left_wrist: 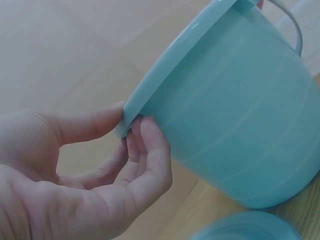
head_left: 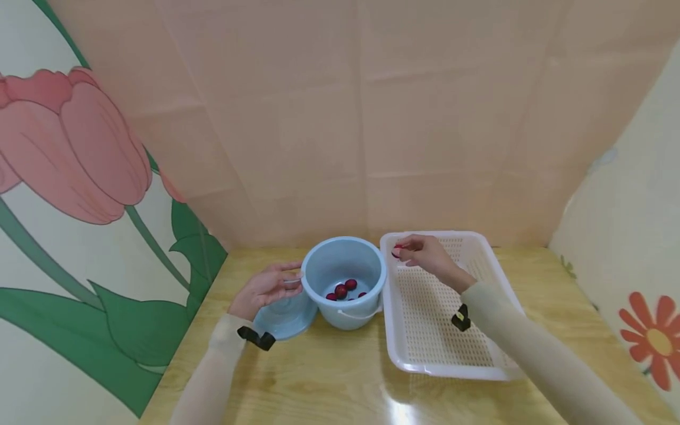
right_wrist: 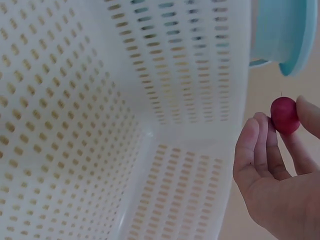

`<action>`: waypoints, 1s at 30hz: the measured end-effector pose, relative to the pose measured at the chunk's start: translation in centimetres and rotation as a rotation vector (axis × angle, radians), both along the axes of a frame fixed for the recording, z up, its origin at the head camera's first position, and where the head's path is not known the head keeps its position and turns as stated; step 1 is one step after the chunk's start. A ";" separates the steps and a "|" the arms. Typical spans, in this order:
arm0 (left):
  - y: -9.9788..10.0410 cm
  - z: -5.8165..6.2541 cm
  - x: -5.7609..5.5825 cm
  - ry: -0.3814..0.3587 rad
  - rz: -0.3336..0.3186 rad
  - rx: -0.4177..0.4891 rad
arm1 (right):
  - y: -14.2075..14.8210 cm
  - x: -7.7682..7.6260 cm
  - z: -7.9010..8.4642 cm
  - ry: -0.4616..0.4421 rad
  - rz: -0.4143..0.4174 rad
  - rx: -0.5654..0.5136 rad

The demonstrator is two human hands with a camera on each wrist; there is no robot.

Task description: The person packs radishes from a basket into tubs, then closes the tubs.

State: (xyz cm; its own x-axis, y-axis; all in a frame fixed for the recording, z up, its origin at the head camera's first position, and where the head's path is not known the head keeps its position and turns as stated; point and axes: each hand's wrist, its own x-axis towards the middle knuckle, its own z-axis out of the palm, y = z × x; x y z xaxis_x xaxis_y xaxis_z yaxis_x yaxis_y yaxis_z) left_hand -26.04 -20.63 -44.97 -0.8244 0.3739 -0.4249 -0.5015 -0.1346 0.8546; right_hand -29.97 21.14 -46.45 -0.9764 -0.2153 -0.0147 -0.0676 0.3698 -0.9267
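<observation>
My left hand (head_left: 265,287) pinches the rim of a light blue bucket (head_left: 350,319), thumb on top and fingers curled under, as the left wrist view shows. Several red radishes (head_left: 340,291) lie on the bucket's bottom. Between thumb and fingertips, my right hand (head_left: 431,257) grips one small round red radish (right_wrist: 284,116), a thin root tip showing on it. That hand is over the far left corner of a white perforated basket (head_left: 391,330), which stands to the right of the bucket.
Left of the bucket, partly under my left hand, sits a blue round plastic piece (head_left: 289,321). The bucket's white handle (head_left: 357,316) hangs down its front. Behind the wooden table (head_left: 319,378) rises a wall with a beige covering (head_left: 361,130).
</observation>
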 end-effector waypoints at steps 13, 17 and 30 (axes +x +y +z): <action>-0.2 -0.3 0.2 0.008 0.005 -0.004 | -2.1 1.7 3.7 0.035 -0.016 0.033; -0.2 -0.2 0.3 0.001 0.009 -0.002 | -2.7 1.9 4.2 0.048 -0.017 0.030; -0.6 0.2 0.7 -0.029 0.024 0.003 | -4.6 2.2 5.9 0.002 0.029 -0.035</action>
